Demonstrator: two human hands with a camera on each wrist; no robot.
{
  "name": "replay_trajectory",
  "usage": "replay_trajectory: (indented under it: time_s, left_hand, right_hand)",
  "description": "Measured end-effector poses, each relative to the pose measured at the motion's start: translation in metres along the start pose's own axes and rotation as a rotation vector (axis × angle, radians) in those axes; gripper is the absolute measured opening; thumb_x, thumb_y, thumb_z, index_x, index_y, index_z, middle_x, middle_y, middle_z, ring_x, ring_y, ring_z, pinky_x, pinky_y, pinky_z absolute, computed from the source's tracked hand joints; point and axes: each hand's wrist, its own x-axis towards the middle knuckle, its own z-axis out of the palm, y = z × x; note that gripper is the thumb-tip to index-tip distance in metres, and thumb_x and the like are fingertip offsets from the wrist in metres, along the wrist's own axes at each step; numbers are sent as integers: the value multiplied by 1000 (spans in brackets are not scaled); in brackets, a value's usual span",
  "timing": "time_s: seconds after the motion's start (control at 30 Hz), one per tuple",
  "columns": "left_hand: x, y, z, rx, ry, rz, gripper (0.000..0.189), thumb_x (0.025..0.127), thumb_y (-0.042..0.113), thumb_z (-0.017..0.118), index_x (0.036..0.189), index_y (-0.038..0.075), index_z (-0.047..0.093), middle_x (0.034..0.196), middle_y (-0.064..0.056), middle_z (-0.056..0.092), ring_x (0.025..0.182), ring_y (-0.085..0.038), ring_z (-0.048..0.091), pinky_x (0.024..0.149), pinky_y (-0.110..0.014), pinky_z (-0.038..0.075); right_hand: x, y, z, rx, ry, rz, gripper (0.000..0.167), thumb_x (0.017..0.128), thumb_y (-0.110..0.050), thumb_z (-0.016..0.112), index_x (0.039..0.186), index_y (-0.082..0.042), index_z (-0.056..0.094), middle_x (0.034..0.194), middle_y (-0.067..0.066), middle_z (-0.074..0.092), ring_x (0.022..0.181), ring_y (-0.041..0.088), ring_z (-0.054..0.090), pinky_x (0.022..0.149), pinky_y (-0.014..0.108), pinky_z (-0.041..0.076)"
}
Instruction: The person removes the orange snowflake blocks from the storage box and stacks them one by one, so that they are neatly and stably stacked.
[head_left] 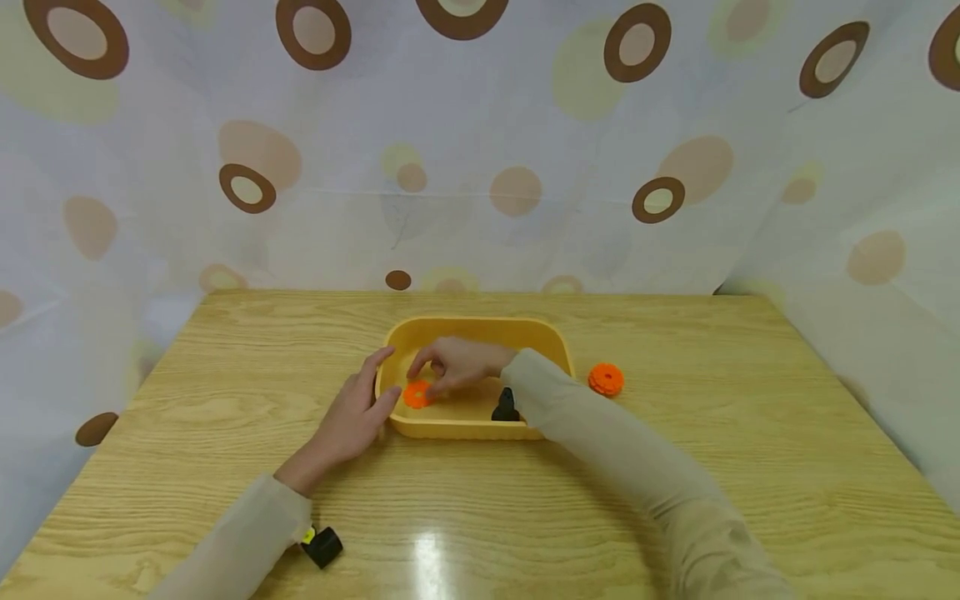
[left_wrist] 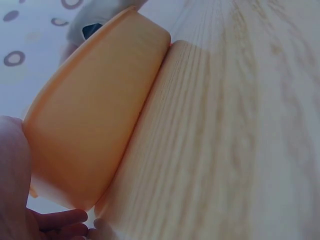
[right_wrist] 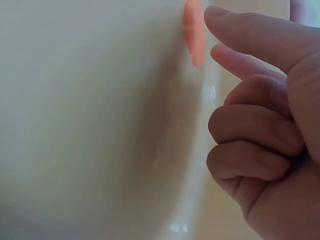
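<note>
A yellow plastic bin sits on the wooden table. My left hand grips its left end, the thumb over the rim; in the left wrist view, fingers reach round the bin's lower corner. Inside the bin, near the left end, is an orange notched plastic disc. My right hand reaches in over it. Thumb and index finger are spread apart beside the disc in the right wrist view, with the other fingers folded toward the palm.
A small stack of orange notched discs lies on the table right of the bin. Black wrist cameras show at the right cuff and by the left cuff. A dotted cloth hangs behind the table.
</note>
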Motion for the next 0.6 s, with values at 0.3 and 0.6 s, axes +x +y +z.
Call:
replay_trajectory:
  time_s: [0.3,0.6]
  left_hand:
    - [-1,1,-1,15,3,-11,55,99,21,49,148,6,28,119,-26,55,103,-34,53,92,-50,44]
    - [-1,2,0,18,-2,-28,55,99,22,50,148,8,28,115,-24,55,101,-33,50,90,-49,42]
  right_hand:
    - [5,5,4,19,-6,-1,34,85,-18,74,116,-6,66,53,-6,34,47,6,28,51,17,26]
    - [5,10,4,71,-10,67,36,82,-15,77,112,-1,64,57,-6,42,51,5,36,53,16,32]
